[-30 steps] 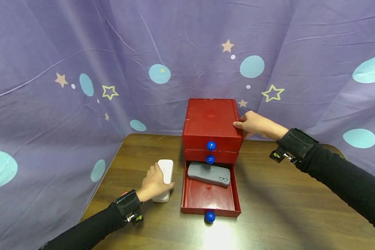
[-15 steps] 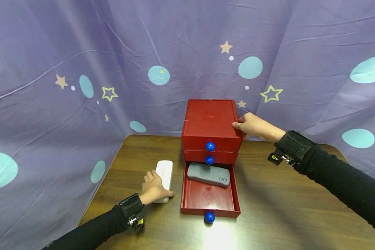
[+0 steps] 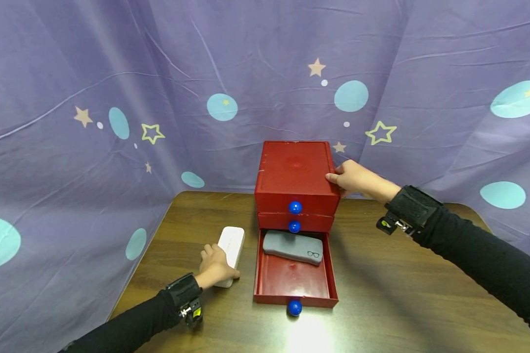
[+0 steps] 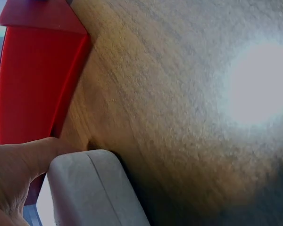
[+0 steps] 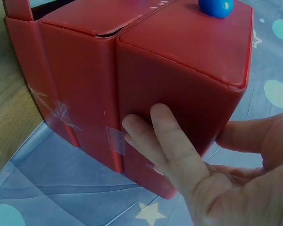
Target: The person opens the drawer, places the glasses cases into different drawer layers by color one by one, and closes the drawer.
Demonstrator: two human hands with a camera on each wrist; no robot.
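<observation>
In the head view a long white case (image 3: 232, 245) lies on the wooden table, left of a red drawer unit (image 3: 296, 169). My left hand (image 3: 215, 265) grips its near part from above, the thumb along the right side; the left wrist view shows the thumb (image 4: 35, 153) against the case's edge, the fingers hidden. The bottom drawer (image 3: 293, 282) is pulled out and bears a grey glasses case (image 3: 293, 246) across its back. My right hand (image 3: 355, 179) rests on the unit's upper right edge, thumb on top, extended fingers (image 5: 172, 136) flat against the side.
The upper two drawers are closed, each with a blue knob (image 3: 295, 207). A blue knob (image 3: 294, 308) also sticks out from the open drawer's front. Behind the wooden table (image 3: 406, 274) hangs a purple curtain (image 3: 256, 59) with stars and dots.
My left hand has slid toward the near end of the white case, and its thumb has drawn in against the side. The white case has turned slightly. My right hand stays at the unit.
</observation>
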